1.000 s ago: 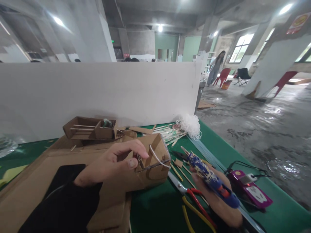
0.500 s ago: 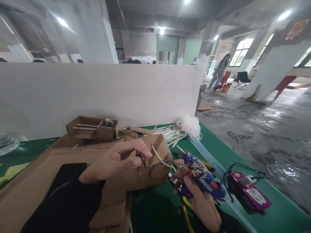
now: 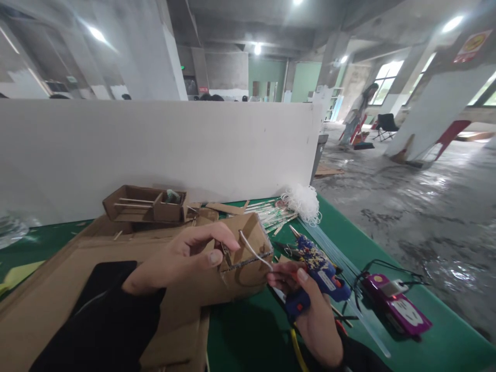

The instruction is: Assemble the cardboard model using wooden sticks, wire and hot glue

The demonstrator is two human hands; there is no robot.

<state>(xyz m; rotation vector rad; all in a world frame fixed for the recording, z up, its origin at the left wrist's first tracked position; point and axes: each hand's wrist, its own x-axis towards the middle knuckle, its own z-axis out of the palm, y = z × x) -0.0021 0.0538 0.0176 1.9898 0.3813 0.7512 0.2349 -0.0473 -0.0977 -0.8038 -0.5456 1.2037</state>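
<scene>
My left hand (image 3: 196, 256) is closed at the near left corner of a small cardboard box (image 3: 246, 279), its thumb and index finger at the raw cardboard edge. A white cord (image 3: 253, 247) comes out of a hole in the box top and runs down over the right-hand edge. My right hand (image 3: 310, 305) is wrapped round the handle of a blue hot glue gun (image 3: 321, 274), crusted with bits of debris, its nozzle pointing up and away. The right fingertips are at the lower end of the cord, beside the box; whether they pinch it is unclear.
Behind stand a cardboard tray with sticks (image 3: 135, 206), wooden sticks (image 3: 267, 212) and a heap of white cord (image 3: 304, 201). Clear glue sticks (image 3: 349, 268), a purple power strip (image 3: 399, 305) and yellow-handled pliers (image 3: 297, 351) lie right. A dark phone-like slab (image 3: 104, 289) lies left.
My right hand has moved slightly left, bringing its fingertips to the cord's end; the glue gun's nozzle has swung away from the box. My left hand stays put. The distant person has shifted right.
</scene>
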